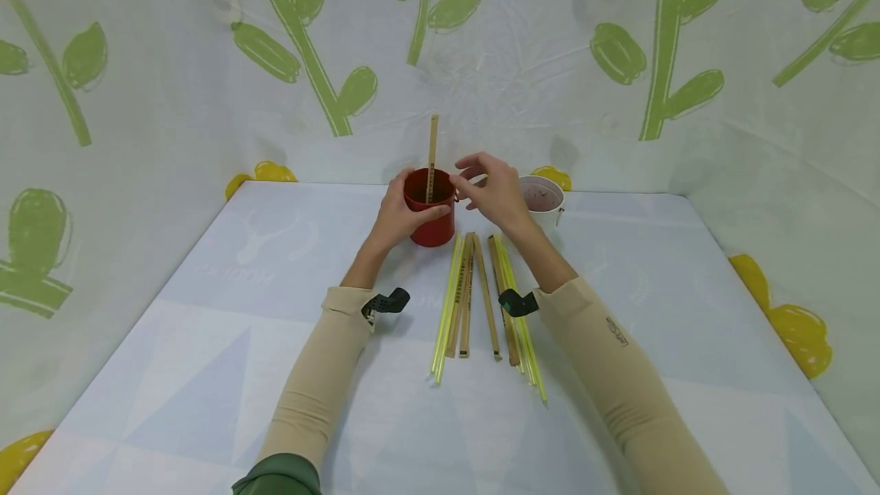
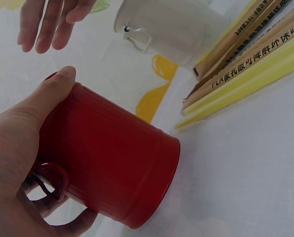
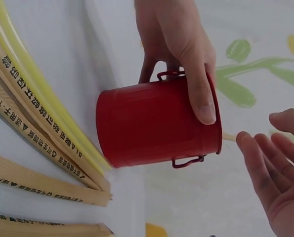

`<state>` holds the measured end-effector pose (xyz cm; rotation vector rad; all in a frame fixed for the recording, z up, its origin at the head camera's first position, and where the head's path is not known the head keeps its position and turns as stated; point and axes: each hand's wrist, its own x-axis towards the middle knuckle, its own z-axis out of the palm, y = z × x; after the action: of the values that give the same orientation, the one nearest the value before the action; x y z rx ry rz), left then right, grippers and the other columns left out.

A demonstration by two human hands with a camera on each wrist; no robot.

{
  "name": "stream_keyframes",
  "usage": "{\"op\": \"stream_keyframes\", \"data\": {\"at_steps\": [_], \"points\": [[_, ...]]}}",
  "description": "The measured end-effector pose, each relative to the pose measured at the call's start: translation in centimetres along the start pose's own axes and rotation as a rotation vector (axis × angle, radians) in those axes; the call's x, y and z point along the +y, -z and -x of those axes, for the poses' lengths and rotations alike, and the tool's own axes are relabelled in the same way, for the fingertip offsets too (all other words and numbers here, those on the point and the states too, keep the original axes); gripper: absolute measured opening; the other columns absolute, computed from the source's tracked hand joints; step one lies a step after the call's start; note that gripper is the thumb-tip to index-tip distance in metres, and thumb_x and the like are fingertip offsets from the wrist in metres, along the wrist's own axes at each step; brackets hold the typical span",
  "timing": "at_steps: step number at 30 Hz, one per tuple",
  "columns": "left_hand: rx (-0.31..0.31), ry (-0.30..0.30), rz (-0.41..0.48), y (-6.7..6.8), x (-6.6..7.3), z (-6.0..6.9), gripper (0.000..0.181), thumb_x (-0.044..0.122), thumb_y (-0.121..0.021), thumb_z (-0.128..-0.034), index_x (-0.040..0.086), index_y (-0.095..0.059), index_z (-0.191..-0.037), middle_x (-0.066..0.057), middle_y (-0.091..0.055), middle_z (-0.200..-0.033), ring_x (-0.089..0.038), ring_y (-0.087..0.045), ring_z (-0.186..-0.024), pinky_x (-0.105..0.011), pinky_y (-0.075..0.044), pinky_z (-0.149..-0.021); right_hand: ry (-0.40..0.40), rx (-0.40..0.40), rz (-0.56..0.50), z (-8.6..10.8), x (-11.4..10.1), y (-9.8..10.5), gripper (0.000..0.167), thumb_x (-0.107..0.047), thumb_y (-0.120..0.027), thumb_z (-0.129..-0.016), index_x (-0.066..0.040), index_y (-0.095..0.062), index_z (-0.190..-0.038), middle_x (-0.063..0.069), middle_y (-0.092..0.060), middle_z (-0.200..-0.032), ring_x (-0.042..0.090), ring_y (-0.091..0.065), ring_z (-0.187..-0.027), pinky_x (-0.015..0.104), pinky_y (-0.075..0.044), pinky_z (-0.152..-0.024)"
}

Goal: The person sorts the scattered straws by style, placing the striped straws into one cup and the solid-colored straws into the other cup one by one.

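My left hand [image 1: 399,214] grips a small red metal bucket [image 2: 107,153], thumb along its front near the rim and fingers round the far side. One paper-wrapped straw [image 1: 431,151] stands in the bucket, its upper part above the rim. Just right of the rim is my right hand [image 1: 496,188], fingers loosely bent and apart, with nothing between thumb and fingers. In the right wrist view, a short piece of the straw [image 3: 229,137] shows between the bucket and my right fingertips. Straws in brown printed paper [image 1: 467,289] and yellow straws [image 1: 447,312] lie in front of the bucket.
A white bucket [image 1: 543,197] with a small side handle stands behind my right hand. More brown-wrapped straws [image 1: 505,304] and yellow straws [image 1: 525,342] lie beside my right wrist. A flower-printed curtain [image 1: 516,37] rises behind the pale patterned tabletop [image 1: 206,289].
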<state>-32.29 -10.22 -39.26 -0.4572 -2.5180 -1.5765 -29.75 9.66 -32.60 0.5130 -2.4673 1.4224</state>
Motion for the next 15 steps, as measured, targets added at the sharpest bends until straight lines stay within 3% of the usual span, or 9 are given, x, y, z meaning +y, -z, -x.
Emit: {"op": "stream_keyframes", "data": {"at_steps": [15], "points": [[0.011,0.004,0.001,-0.1,0.0,-0.1,0.089,0.040,-0.080,-0.0793,0.017,-0.029,-0.148,-0.005,-0.043,-0.146,-0.021,-0.042,-0.133,-0.047,-0.048,-0.105,-0.031,0.006,0.088,3.1,0.3,1.0,0.033,-0.030,-0.068,-0.093,-0.011,-0.063,-0.120,0.007,-0.070,-0.105,0.023,-0.072,-0.085,0.028,-0.060,-0.064]]}}
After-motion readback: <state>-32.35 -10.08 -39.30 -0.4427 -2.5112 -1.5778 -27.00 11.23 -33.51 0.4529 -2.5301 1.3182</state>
